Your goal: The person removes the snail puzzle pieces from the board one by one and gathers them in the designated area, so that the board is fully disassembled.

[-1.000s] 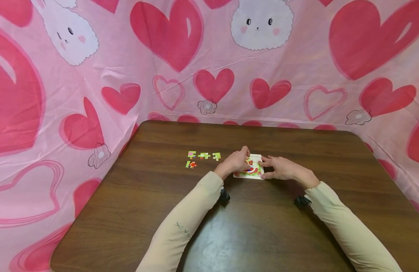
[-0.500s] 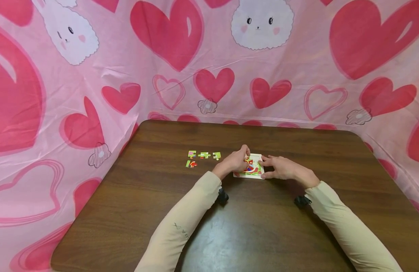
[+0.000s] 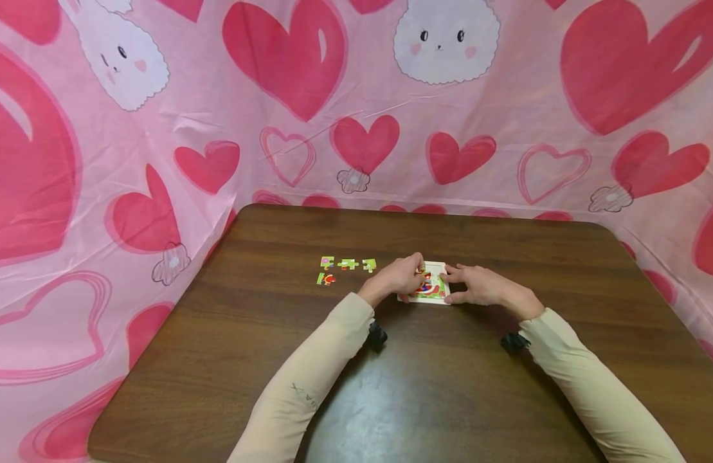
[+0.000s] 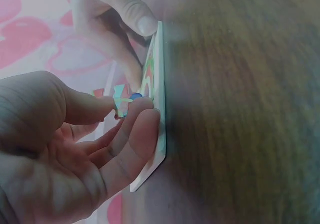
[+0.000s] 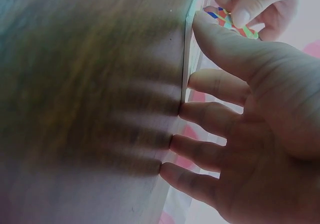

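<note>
A colourful jigsaw piece (image 4: pixel 121 101) is pinched between the thumb and fingers of my left hand (image 3: pixel 404 275), tilted up over the puzzle board. The puzzle board (image 4: pixel 161 88), a thin square with a white rim, lies flat on the table with a red, green and blue picture partly filled in. My left hand hides its left part in the head view. At its right side, my right hand (image 3: pixel 482 285) rests with spread fingers. In the right wrist view the thumb (image 5: pixel 220 38) touches the board's edge, while several other fingertips press on the table beside it.
Several loose jigsaw pieces (image 3: pixel 348 264) lie left of the board in two rows. The brown wooden table (image 3: pixel 437 386) extends around them. Pink cloth (image 3: pixel 310 154) with hearts hangs behind and at both sides.
The jigsaw piece in my left hand has turned slightly, and the left fingers have lowered a little over the board. The left forearm has shifted slightly left; the right hand stays still.
</note>
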Motion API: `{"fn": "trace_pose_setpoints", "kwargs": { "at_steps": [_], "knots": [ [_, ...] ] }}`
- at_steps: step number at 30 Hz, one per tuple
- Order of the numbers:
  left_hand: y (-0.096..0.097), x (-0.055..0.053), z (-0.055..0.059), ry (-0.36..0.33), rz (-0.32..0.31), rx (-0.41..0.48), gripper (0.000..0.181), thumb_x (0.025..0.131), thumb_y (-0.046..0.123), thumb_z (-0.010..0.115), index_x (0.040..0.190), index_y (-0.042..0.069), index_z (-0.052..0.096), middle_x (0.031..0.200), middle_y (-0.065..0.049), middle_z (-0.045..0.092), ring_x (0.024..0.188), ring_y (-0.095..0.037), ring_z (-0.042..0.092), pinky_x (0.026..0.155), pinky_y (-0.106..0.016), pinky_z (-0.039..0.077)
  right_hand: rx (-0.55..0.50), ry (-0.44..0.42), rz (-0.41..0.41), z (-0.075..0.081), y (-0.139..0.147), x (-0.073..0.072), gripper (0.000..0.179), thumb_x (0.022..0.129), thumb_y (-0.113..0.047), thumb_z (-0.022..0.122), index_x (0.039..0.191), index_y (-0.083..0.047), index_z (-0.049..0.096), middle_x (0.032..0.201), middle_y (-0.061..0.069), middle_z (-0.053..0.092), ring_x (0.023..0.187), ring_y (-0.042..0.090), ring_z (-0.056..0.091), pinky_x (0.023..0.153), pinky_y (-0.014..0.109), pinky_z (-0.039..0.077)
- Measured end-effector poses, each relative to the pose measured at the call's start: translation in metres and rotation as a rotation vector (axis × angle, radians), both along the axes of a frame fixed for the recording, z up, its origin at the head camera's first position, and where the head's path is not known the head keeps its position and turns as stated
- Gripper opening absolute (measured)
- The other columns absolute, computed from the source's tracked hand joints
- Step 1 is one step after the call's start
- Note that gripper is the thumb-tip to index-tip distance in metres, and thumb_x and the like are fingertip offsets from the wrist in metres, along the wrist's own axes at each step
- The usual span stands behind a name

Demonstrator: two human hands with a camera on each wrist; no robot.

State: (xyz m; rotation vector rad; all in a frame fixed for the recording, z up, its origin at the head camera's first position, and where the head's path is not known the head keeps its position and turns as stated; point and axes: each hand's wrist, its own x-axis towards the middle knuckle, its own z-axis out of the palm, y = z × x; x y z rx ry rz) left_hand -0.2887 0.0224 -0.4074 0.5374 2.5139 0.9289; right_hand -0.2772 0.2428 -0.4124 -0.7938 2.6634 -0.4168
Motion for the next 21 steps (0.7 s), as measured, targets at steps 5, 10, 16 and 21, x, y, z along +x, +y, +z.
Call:
{"fn": "trace_pose_setpoints", "kwargs": {
  "at_steps": [5,10,16,21],
  "knots": [
    [-0.005,-0.002,0.000,0.028,0.006,0.014,0.014,0.099,0.017,0.057,0.103,0.011,0.045,0.078,-0.006,0.060,0.052,-0.014,0.062,0.050,-0.027,0.053,0.002,0.002,0.001,0.000,0.000,0.000,0.068,0.089,-0.041,0.069,0.143,-0.005,0.048,0.155,0.021,0.033,0.142,0.048,0.029,0.110,0.064,0.029],
    [-0.013,-0.005,0.001,0.054,0.012,0.003,0.015,0.098,0.020,0.058,0.105,0.012,0.047,0.077,-0.003,0.059,0.053,-0.010,0.057,0.051,-0.025,0.050,0.007,0.003,-0.003,0.000,-0.001,0.000,0.068,0.089,-0.042,0.069,0.143,-0.006,0.048,0.155,0.021,0.033,0.142,0.048,0.029,0.110,0.064,0.029],
    [-0.025,-0.004,0.003,0.066,0.019,0.010,0.017,0.098,0.023,0.060,0.106,0.012,0.050,0.075,-0.002,0.063,0.055,-0.010,0.056,0.050,-0.023,0.047,0.009,0.000,-0.005,0.000,-0.001,0.000,0.068,0.089,-0.042,0.069,0.143,-0.006,0.048,0.155,0.021,0.034,0.142,0.048,0.030,0.110,0.063,0.029],
    [-0.039,-0.001,0.007,0.100,0.011,0.035,0.015,0.097,0.021,0.061,0.104,0.010,0.053,0.081,-0.003,0.067,0.057,-0.011,0.060,0.051,-0.023,0.047,0.011,-0.002,-0.004,0.001,-0.002,0.000,0.069,0.089,-0.041,0.069,0.144,-0.006,0.047,0.156,0.021,0.033,0.143,0.048,0.029,0.110,0.063,0.030]
  ]
}}
